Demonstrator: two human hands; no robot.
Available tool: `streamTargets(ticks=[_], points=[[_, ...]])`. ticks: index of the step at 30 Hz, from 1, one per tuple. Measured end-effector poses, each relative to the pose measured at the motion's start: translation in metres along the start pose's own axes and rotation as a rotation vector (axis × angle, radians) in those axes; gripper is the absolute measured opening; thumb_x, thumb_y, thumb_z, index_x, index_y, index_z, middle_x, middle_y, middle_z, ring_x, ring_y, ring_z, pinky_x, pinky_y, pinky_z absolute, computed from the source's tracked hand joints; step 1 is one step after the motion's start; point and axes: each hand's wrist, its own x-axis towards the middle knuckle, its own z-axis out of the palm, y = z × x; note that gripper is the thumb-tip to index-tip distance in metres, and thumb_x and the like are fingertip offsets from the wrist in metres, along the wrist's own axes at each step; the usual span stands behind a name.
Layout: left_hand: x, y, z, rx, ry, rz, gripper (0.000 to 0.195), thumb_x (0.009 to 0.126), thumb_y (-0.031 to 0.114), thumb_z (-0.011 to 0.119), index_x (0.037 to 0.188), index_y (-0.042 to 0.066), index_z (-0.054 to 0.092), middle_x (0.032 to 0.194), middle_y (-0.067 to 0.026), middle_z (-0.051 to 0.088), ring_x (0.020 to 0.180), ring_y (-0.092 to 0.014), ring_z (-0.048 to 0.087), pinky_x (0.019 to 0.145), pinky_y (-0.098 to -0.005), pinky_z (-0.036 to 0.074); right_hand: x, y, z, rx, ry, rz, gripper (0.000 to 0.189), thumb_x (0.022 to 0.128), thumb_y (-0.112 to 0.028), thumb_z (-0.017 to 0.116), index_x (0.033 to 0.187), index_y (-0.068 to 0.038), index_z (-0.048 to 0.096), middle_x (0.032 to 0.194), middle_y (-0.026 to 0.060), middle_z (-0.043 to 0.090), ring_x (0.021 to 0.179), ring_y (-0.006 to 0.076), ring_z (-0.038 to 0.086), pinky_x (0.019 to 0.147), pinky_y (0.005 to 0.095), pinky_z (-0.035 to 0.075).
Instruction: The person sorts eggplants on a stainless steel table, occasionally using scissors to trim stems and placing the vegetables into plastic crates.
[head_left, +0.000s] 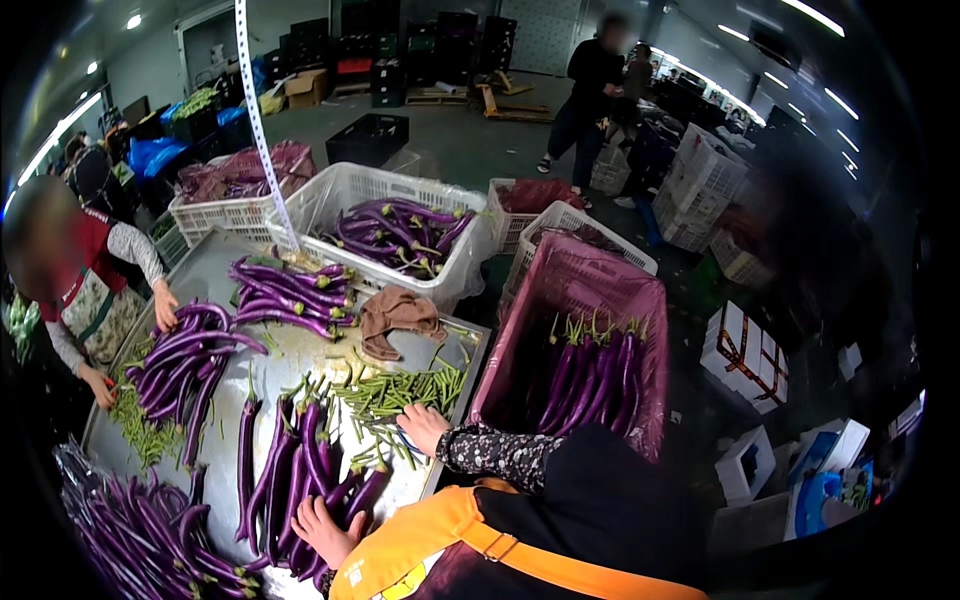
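My left hand (326, 529) rests with its fingers apart on a row of long purple eggplants (296, 472) laid on a metal-topped table (225, 480). Their green stems point away from me. At the table's right edge, my right hand (424, 429) is beside a pile of cut green stems (405, 391). A thin dark-blue curved thing (409, 442) shows under its fingers, possibly a tool handle; whether I grip it is unclear. To the right, a crate lined with pinkish-red plastic (504, 341) holds a row of eggplants (592, 379), stems up.
Across the table, a co-worker's hands (164, 306) are at another eggplant heap (184, 352). A brown cloth (399, 321) lies near a bundle of eggplants (289, 292). Behind stands a white crate of eggplants (337, 187). More eggplants (150, 532) fill the near left. A perforated strip (259, 124) rises at the back.
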Motion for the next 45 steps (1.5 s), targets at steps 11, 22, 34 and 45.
streamTargets(ticks=[11, 22, 34, 45], points=[[0.017, -0.016, -0.019, -0.158, -0.061, 0.002, 0.027, 0.082, 0.019, 0.066, 0.098, 0.003, 0.050, 0.091, -0.0180, 0.049, 0.079, -0.039, 0.051, 0.070, -0.0447, 0.040, 0.023, -0.008, 0.010, -0.264, -0.185, 0.159, 0.046, 0.090, -0.014, 0.045, 0.135, -0.018, 0.046, 0.103, 0.0201, 0.056, 0.072, 0.0282, 0.063, 0.068, 0.0432, 0.049], [0.054, -0.010, -0.051, -0.382, 0.029, -0.049, 0.030, 0.088, 0.019, 0.063, 0.115, 0.007, 0.058, 0.088, -0.0150, 0.058, 0.079, -0.035, 0.060, 0.066, -0.0416, 0.047, 0.028, 0.022, -0.055, 0.478, -0.263, 0.258, 0.046, 0.074, -0.034, 0.074, 0.111, -0.008, 0.066, 0.099, 0.0162, 0.068, 0.091, 0.0300, 0.066, 0.082, 0.0359, 0.051], [0.056, 0.012, -0.048, -0.336, 0.002, -0.025, 0.031, 0.085, 0.022, 0.066, 0.113, 0.009, 0.061, 0.086, -0.0121, 0.059, 0.077, -0.033, 0.060, 0.065, -0.0407, 0.048, -0.031, -0.043, -0.084, 0.731, -0.360, 0.061, 0.050, 0.083, -0.044, 0.070, 0.100, 0.001, 0.055, 0.085, 0.0175, 0.059, 0.077, 0.0278, 0.058, 0.072, 0.0359, 0.046], [0.053, 0.030, -0.042, -0.312, -0.100, -0.004, 0.031, 0.084, 0.024, 0.067, 0.112, 0.010, 0.064, 0.083, -0.0121, 0.060, 0.075, -0.033, 0.061, 0.064, -0.0401, 0.048, -0.024, -0.064, -0.078, 0.678, -0.230, 0.174, 0.052, 0.085, -0.048, 0.065, 0.099, 0.001, 0.053, 0.085, 0.0223, 0.062, 0.085, 0.0398, 0.060, 0.074, 0.0428, 0.047]])
